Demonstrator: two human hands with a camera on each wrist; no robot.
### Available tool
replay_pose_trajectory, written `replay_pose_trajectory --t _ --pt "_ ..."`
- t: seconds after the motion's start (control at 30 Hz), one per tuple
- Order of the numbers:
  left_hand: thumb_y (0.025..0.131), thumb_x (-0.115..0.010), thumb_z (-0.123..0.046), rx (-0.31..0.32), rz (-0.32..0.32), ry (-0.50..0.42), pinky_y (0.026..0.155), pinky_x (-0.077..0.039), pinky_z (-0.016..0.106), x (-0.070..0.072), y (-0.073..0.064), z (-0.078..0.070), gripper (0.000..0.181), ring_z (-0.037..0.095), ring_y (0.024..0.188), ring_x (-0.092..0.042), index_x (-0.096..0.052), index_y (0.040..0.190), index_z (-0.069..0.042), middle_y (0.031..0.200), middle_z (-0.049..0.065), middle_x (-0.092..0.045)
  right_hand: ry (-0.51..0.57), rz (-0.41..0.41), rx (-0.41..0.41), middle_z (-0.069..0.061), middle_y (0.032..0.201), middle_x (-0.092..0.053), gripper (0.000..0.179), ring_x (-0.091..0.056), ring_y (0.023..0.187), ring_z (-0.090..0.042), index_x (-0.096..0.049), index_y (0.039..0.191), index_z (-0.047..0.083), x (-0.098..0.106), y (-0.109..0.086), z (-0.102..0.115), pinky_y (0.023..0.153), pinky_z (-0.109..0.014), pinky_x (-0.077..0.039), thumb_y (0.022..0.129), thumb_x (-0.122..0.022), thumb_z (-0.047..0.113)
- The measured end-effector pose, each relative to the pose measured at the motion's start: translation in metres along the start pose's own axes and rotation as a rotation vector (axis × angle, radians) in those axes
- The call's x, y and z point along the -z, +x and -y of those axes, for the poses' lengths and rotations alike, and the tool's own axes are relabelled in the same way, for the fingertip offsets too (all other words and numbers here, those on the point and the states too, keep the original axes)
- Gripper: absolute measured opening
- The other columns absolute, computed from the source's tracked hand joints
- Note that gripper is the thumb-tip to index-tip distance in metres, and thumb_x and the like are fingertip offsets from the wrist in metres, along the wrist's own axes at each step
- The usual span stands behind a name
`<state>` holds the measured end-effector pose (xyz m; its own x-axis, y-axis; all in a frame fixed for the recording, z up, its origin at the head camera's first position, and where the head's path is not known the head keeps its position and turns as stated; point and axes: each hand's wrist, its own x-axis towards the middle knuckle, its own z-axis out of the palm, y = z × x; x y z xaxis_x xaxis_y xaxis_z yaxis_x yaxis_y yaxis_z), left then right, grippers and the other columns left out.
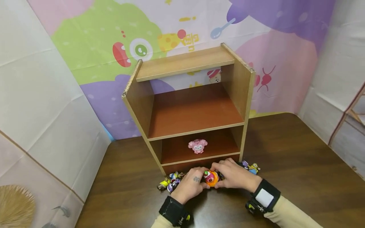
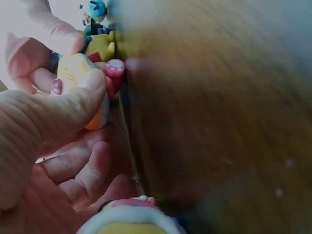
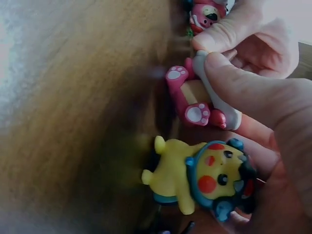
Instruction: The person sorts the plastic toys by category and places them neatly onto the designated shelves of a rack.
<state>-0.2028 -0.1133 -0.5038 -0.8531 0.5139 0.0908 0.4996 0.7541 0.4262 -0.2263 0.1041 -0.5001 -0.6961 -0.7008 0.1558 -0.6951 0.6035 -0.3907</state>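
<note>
A pink bear figurine (image 1: 211, 178) with an orange and white surround round its head is held between both hands, just in front of the shelf's base. My left hand (image 1: 191, 183) pinches it from the left; its thumb lies along the surround in the left wrist view. From the right, my right hand (image 1: 238, 174) also pinches the surround. The right wrist view shows the bear's paw-marked feet (image 3: 197, 113) pointing outward. Below them, a yellow figurine (image 3: 214, 175) with a dark teal hood is close to the right hand's fingers.
Several small figurines (image 1: 172, 182) cluster left of the left hand, and others (image 1: 253, 168) lie past the right hand. A wooden shelf unit (image 1: 196, 131) stands behind the hands on the brown table (image 1: 125, 190). A pink figurine (image 1: 198, 147) sits on its lower shelf.
</note>
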Motion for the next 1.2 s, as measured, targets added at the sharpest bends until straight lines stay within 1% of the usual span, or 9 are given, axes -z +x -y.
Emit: replay_pose_trajectory --t 0.13,0.27,0.37,0.53,0.63,0.83,0.93,1.1,1.2 --pt "0.084 -0.085 -0.016 -0.007 0.010 -0.042 0.086 -0.055 0.024 0.0011 -0.0013 0.0011 0.041 0.009 0.096 -0.065 -0.070 0.120 -0.008 0.109 0.004 -0.071 0.017 -0.008 -0.010 0.008 0.098 -0.069 0.042 -0.062 0.092 -0.011 -0.065 0.105 0.020 -0.0011 -0.0005 0.0002 0.095 -0.048 -0.044 0.079 -0.086 0.045" --pt "0.084 -0.085 -0.016 0.025 0.014 -0.100 0.084 -0.054 0.023 0.0021 -0.0023 0.0018 0.043 0.009 0.094 -0.064 -0.069 0.122 -0.005 0.105 0.004 -0.071 0.027 -0.014 -0.025 0.010 0.096 -0.068 0.042 -0.060 0.089 -0.007 -0.064 0.103 0.021 -0.0018 -0.0012 -0.0001 0.094 -0.046 -0.044 0.078 -0.087 0.046" --pt "0.084 -0.085 -0.018 0.041 0.014 -0.119 0.085 -0.054 0.024 0.0028 -0.0036 0.0027 0.045 0.010 0.095 -0.065 -0.069 0.124 -0.004 0.105 0.005 -0.072 0.007 -0.015 -0.029 0.010 0.093 -0.067 0.043 -0.059 0.087 -0.007 -0.064 0.102 0.021 -0.0013 -0.0004 -0.0001 0.092 -0.045 -0.044 0.076 -0.088 0.046" --pt "0.085 -0.084 -0.017 0.019 0.004 -0.132 0.085 -0.054 0.024 0.0033 -0.0064 0.0048 0.040 0.010 0.097 -0.066 -0.071 0.122 -0.008 0.108 0.003 -0.073 -0.042 -0.013 -0.029 0.009 0.086 -0.067 0.044 -0.057 0.080 -0.006 -0.067 0.098 0.018 -0.0007 0.0023 0.0004 0.085 -0.041 -0.045 0.073 -0.089 0.046" --pt "0.086 -0.083 -0.016 0.008 0.005 -0.141 0.085 -0.053 0.023 0.0039 -0.0076 0.0060 0.039 0.011 0.098 -0.066 -0.071 0.122 -0.010 0.111 0.002 -0.073 -0.053 -0.019 -0.034 0.009 0.084 -0.067 0.044 -0.056 0.077 -0.005 -0.068 0.096 0.017 -0.0010 0.0026 0.0013 0.084 -0.040 -0.044 0.073 -0.090 0.047" --pt "0.086 -0.083 -0.020 0.033 0.034 -0.173 0.088 -0.054 0.025 0.0056 -0.0078 0.0070 0.043 0.012 0.103 -0.067 -0.069 0.125 -0.010 0.114 0.003 -0.073 -0.047 -0.033 -0.039 0.008 0.086 -0.069 0.043 -0.058 0.078 -0.005 -0.070 0.097 0.016 -0.0013 0.0012 0.0023 0.083 -0.041 -0.044 0.074 -0.089 0.046" --pt "0.086 -0.083 -0.022 0.037 0.044 -0.185 0.089 -0.055 0.026 0.0056 -0.0077 0.0079 0.044 0.011 0.103 -0.069 -0.068 0.125 -0.010 0.113 0.003 -0.075 -0.055 -0.032 -0.039 0.007 0.087 -0.070 0.041 -0.058 0.079 -0.006 -0.072 0.097 0.016 -0.0016 0.0011 0.0019 0.083 -0.041 -0.045 0.074 -0.089 0.046" --pt "0.087 -0.083 -0.023 0.029 0.041 -0.189 0.089 -0.055 0.025 0.0052 -0.0079 0.0096 0.042 0.008 0.102 -0.069 -0.068 0.124 -0.010 0.111 0.002 -0.076 -0.064 -0.046 -0.026 0.007 0.088 -0.072 0.041 -0.060 0.080 -0.007 -0.074 0.097 0.015 -0.0034 0.0013 0.0021 0.083 -0.042 -0.045 0.075 -0.088 0.046" --pt "0.088 -0.082 -0.022 0.018 0.031 -0.181 0.089 -0.055 0.025 0.0049 -0.0083 0.0104 0.041 0.008 0.102 -0.068 -0.069 0.124 -0.010 0.112 0.001 -0.075 -0.064 -0.062 -0.027 0.004 0.093 -0.074 0.044 -0.063 0.086 -0.010 -0.075 0.101 0.013 -0.0058 0.0010 0.0027 0.086 -0.044 -0.047 0.075 -0.089 0.045"
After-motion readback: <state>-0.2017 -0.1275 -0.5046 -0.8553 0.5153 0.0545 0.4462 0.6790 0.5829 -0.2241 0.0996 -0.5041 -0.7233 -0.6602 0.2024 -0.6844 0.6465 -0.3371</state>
